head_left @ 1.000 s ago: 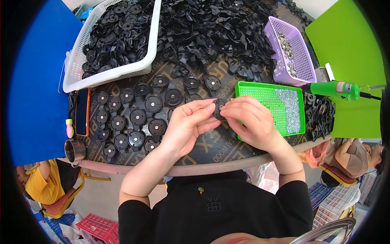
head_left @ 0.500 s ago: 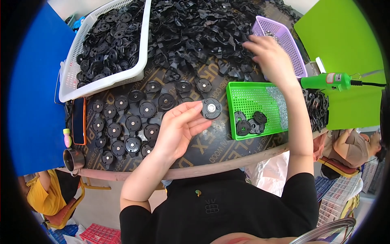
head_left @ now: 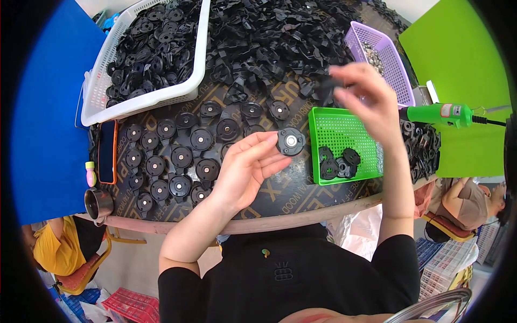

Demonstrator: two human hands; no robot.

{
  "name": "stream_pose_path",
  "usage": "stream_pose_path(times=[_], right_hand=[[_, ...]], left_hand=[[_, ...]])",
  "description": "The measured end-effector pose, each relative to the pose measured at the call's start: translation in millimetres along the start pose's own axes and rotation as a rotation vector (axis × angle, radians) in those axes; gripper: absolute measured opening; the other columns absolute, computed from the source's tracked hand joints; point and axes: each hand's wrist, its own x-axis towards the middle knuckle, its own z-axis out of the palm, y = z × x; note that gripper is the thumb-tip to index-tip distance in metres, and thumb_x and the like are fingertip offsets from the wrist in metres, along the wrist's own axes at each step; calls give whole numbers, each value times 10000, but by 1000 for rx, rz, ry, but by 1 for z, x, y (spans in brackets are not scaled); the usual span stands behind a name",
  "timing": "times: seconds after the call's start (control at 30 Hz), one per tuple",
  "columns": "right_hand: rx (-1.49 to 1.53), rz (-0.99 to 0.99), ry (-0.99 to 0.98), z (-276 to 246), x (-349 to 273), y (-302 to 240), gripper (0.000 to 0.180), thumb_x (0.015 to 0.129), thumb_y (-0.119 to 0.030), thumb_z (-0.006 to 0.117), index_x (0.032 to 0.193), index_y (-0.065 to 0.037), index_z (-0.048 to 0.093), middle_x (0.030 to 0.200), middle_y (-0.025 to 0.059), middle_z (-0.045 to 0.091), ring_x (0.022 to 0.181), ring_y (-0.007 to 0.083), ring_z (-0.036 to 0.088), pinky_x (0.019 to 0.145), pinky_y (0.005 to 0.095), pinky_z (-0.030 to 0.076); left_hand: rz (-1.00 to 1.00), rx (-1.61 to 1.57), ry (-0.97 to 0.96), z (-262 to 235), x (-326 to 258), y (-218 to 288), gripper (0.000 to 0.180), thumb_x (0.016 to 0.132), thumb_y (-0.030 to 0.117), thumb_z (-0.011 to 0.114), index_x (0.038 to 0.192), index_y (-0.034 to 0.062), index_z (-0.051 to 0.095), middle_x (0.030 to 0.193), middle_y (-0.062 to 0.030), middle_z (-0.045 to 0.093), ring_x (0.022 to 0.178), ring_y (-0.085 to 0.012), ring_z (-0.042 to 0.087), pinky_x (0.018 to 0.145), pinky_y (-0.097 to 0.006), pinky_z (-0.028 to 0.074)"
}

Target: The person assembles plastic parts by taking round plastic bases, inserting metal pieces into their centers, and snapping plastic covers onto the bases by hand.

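Observation:
My left hand (head_left: 252, 164) pinches a round black plastic part (head_left: 290, 142) by its edge, thumb on top. A shiny metal ring sits in that part's centre. My right hand (head_left: 371, 97), blurred by motion, is above the far edge of the green tray (head_left: 318, 173). Between its thumb and fingers is a dark, smeared black plastic piece (head_left: 326, 89), its exact shape unclear. Several black discs (head_left: 340, 166) lie in the tray's near left corner. Left of my left hand, round black parts with metal centres (head_left: 181, 156) are laid out in rows.
A white basket (head_left: 202, 51) full of black discs stands far left, beside a heap of black pieces (head_left: 269, 37). A purple basket (head_left: 396, 70) holds small metal parts. A green corded tool (head_left: 439, 114), an orange-edged phone (head_left: 107, 153) and a metal cup (head_left: 99, 204) lie around.
My right hand has come back from beside the purple basket toward me, now with a black piece at its fingers. My left hand still holds the round part. The whole view has shifted slightly.

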Motion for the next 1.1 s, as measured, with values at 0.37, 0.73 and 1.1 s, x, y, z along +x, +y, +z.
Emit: stream_pose_path(times=[0.37, 0.73, 1.1], right_hand=[[24, -180, -57, 46, -56, -8, 225, 670, 28, 680, 879, -52, 663, 992, 100, 598, 917, 260, 582, 791, 331, 463], [-116, -237, -123, 42, -57, -8, 293, 697, 3, 677, 983, -56, 648, 953, 89, 589, 893, 257, 572, 771, 334, 470], [-102, -227, -93, 41, -55, -15, 299, 669, -6, 707, 961, -46, 654, 929, 84, 603, 867, 249, 590, 750, 335, 483]], left_hand=[[-11, -30, -85, -2, 0, -1, 241, 928, 111, 432, 1110, -41, 475, 1037, -124, 597, 934, -188, 622, 824, -305, 530], [-18, 23, -97, -2, -1, -2, 226, 924, 152, 482, 1090, 5, 525, 1069, -87, 598, 953, -170, 605, 844, -322, 487], [8, 84, -95, 1, -2, 1, 182, 924, 141, 485, 1036, 10, 544, 996, -90, 624, 908, -174, 630, 788, -309, 530]])
